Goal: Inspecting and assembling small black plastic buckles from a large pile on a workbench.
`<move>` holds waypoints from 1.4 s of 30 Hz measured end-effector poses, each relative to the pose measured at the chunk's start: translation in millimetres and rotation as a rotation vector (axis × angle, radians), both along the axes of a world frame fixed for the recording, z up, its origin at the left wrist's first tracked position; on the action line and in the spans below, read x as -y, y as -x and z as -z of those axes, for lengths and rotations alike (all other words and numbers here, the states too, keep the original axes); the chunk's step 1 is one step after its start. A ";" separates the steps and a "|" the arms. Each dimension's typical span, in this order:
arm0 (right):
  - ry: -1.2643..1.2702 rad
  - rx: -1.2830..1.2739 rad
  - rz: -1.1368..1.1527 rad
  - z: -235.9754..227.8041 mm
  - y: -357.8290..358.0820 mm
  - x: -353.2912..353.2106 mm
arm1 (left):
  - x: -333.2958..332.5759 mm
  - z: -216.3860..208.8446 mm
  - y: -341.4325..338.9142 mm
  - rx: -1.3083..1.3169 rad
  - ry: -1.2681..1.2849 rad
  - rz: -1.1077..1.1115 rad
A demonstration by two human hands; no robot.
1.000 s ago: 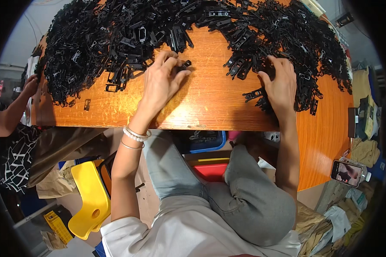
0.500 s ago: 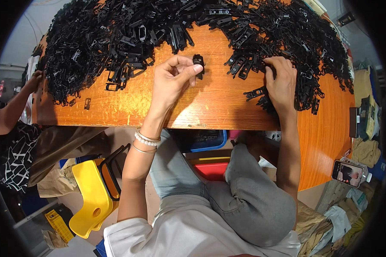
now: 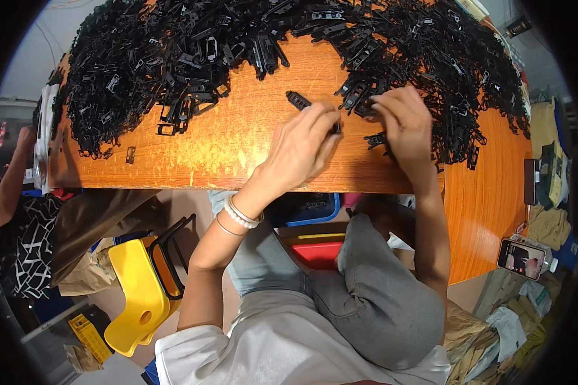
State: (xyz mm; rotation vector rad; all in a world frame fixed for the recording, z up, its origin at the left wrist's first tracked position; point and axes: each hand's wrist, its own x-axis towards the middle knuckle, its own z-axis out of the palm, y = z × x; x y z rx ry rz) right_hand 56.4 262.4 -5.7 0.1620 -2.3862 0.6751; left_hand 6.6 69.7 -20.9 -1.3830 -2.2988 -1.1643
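My left hand (image 3: 300,146) is over the middle of the wooden table, its fingers closed round a narrow black plastic part (image 3: 298,99) that sticks out past the knuckles. A small dark bit also shows by its fingertips; whether it belongs to the same part I cannot tell. To the right, my right hand (image 3: 406,122) pinches another black plastic part (image 3: 365,108) at the near edge of the heap. Loose black parts (image 3: 376,138) lie beneath and beside that hand, partly hidden by it.
A large heap of black plastic parts (image 3: 173,58) curves round the far side of the wooden table (image 3: 237,147). One single part (image 3: 130,155) lies apart at the left. Below are a yellow chair (image 3: 131,289) and a blue bin (image 3: 311,215); a phone (image 3: 521,258) stands at right. Another person's arm (image 3: 9,186) is far left.
My left hand has moved right and turned palm-down with its black part, nearer my right hand. My right hand has shifted slightly left and now has a part at its fingertips.
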 end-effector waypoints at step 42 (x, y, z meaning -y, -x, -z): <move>0.674 0.231 -0.082 -8.4 -8.6 32.0 | 19.9 -5.8 -0.5 1.133 -0.536 0.111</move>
